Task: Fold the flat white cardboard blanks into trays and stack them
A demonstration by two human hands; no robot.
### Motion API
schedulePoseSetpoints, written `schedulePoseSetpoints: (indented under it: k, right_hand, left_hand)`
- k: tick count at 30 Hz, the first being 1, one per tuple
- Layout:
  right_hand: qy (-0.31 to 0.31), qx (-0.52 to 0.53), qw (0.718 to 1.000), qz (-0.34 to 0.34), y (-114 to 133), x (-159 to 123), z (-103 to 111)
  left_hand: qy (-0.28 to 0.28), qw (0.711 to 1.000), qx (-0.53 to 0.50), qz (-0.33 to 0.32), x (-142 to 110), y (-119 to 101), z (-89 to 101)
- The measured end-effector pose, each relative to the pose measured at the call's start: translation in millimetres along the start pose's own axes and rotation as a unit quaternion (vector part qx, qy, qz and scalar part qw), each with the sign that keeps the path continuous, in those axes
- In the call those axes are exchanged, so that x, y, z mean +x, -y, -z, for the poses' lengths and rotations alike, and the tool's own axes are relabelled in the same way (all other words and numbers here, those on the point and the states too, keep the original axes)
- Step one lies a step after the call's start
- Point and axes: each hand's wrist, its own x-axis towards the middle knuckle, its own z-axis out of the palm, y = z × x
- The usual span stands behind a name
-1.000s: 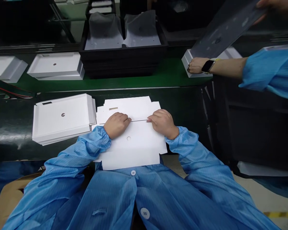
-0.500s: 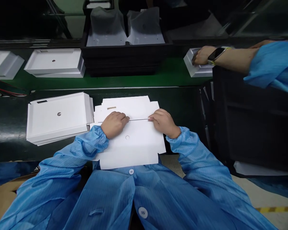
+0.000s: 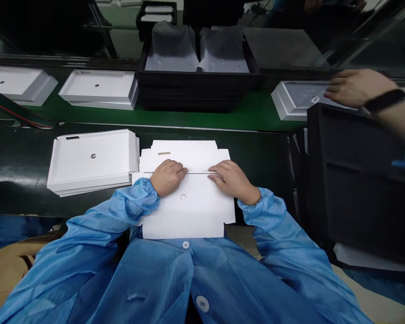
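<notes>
A flat white cardboard box blank (image 3: 185, 220) with notched corners, a small round hole and a short slot lies in front of me, its near edge against my coat. A thin raised fold runs across it. My left hand (image 3: 168, 177) is closed on this fold, fingers curled and thumb side toward the middle. My right hand (image 3: 234, 181) pinches the fold further right, its thumb on the near side and fingers on the far side. To the left, a stack of folded white box trays (image 3: 92, 157) lies beside the blank.
Black trays (image 3: 197, 87) holding white sheets stand on the green strip at the back. White boxes (image 3: 97, 85) sit to their left. At right, a co-worker's hand (image 3: 361, 87) is over a white box (image 3: 290, 105), behind large black trays (image 3: 364, 180).
The view has shifted, so the bench things appear further right. My right thumb and fingers are slightly more apart around the fold. The co-worker's hand has moved right along the white box.
</notes>
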Motion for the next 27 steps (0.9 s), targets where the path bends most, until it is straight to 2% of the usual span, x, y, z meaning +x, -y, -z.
schedulePoseSetpoints:
  k: [3,9,14,17,22,27]
  right_hand:
    - [0.016,-0.033,0.999,-0.009,7,3,-1]
    - [-0.03,-0.083,0.996,-0.013,10,3,-8]
    - [-0.047,-0.087,0.995,-0.015,-6,-11,-4]
    - [-0.045,-0.084,0.995,-0.028,-17,-18,-2]
    - [0.012,-0.103,0.994,-0.035,-18,-13,1]
    - [0.08,-0.156,0.984,-0.005,8,4,1]
  left_hand:
    - [-0.001,1.0,0.02,-0.01,3,-4,1.9]
    - [0.024,1.0,-0.005,0.004,3,-1,11.7]
    - [0.032,0.997,-0.029,0.06,-23,24,29.6]
    - [0.057,0.994,-0.053,0.075,-45,41,34.1]
    - [0.103,0.986,-0.081,0.107,-60,49,28.1]
    - [0.099,0.985,-0.075,0.116,-60,44,25.5]
